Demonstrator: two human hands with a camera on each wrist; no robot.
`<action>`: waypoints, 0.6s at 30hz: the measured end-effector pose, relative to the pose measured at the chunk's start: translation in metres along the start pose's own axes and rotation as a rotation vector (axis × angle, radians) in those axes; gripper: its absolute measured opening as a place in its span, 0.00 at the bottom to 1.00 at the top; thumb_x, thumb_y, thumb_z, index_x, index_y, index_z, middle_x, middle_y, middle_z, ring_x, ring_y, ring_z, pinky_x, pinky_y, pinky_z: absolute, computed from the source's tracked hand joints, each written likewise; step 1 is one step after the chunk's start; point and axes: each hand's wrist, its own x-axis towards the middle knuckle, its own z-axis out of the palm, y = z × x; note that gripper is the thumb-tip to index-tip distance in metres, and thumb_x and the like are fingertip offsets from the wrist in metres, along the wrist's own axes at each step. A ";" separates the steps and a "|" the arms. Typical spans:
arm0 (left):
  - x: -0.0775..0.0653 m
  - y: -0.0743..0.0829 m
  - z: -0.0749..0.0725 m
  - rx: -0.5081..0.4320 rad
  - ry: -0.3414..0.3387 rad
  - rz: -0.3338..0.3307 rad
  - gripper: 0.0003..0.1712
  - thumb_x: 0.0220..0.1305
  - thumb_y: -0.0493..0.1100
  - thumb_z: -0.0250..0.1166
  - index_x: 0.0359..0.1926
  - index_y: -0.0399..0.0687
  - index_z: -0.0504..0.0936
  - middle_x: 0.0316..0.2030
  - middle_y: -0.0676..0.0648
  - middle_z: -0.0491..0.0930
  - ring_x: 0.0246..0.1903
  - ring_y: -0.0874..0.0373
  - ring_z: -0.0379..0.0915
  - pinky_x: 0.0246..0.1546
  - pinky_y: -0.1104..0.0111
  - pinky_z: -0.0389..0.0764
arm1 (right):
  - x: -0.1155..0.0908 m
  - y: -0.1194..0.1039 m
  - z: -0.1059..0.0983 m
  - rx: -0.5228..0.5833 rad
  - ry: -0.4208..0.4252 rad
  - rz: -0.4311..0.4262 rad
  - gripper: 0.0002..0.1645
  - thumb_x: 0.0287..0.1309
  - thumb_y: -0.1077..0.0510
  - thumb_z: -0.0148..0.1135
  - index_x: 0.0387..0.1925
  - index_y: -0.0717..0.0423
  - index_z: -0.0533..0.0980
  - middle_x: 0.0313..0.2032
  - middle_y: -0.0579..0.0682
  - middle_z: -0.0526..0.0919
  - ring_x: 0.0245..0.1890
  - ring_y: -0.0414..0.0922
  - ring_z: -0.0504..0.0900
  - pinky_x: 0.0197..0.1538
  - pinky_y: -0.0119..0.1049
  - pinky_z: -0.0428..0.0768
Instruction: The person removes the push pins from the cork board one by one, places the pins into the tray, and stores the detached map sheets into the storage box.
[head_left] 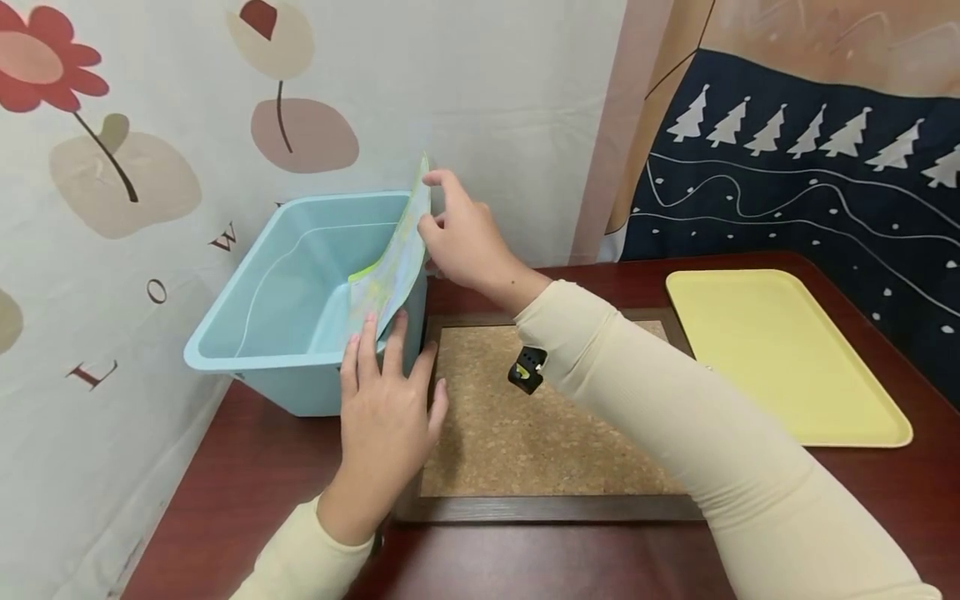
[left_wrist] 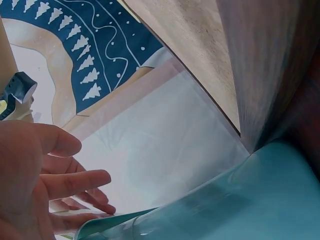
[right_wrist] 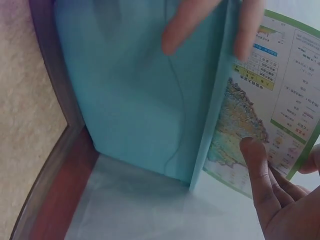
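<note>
A thin printed map sheet (head_left: 401, 258) with a green border stands tilted at the right side of a light blue plastic tub (head_left: 262, 364). Its lower part reaches inside the tub and its upper corner rises above the rim. My right hand (head_left: 468, 242) pinches the sheet's far right edge between thumb and fingers. In the right wrist view, the thumb lies against the map (right_wrist: 245, 107), which bears print and a coloured relief. My left hand (head_left: 386, 425), fingers spread and fairly straight, is at the tub's near right corner, fingertips at the sheet's lower edge.
A cork board (head_left: 540, 417) in a dark wooden frame lies right of the tub, beneath my right forearm. Farther right is a yellow tray (head_left: 787, 358) on the dark red table (head_left: 555, 558). Printed cloths (head_left: 487, 100) hang close behind.
</note>
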 end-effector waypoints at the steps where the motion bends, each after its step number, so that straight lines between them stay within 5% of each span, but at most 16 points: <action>1: 0.000 0.000 0.000 -0.004 0.003 0.001 0.20 0.59 0.46 0.70 0.51 0.43 0.88 0.70 0.34 0.68 0.74 0.30 0.53 0.70 0.40 0.56 | 0.000 0.000 0.002 -0.003 0.000 0.003 0.30 0.77 0.60 0.46 0.76 0.51 0.57 0.31 0.58 0.85 0.23 0.48 0.86 0.33 0.40 0.86; 18: 0.001 0.004 0.000 -0.005 -0.042 0.004 0.21 0.62 0.47 0.68 0.54 0.43 0.87 0.70 0.32 0.68 0.75 0.28 0.49 0.73 0.40 0.52 | -0.007 0.015 0.014 -0.004 0.001 0.014 0.30 0.78 0.55 0.49 0.77 0.50 0.58 0.45 0.57 0.86 0.22 0.46 0.86 0.30 0.39 0.85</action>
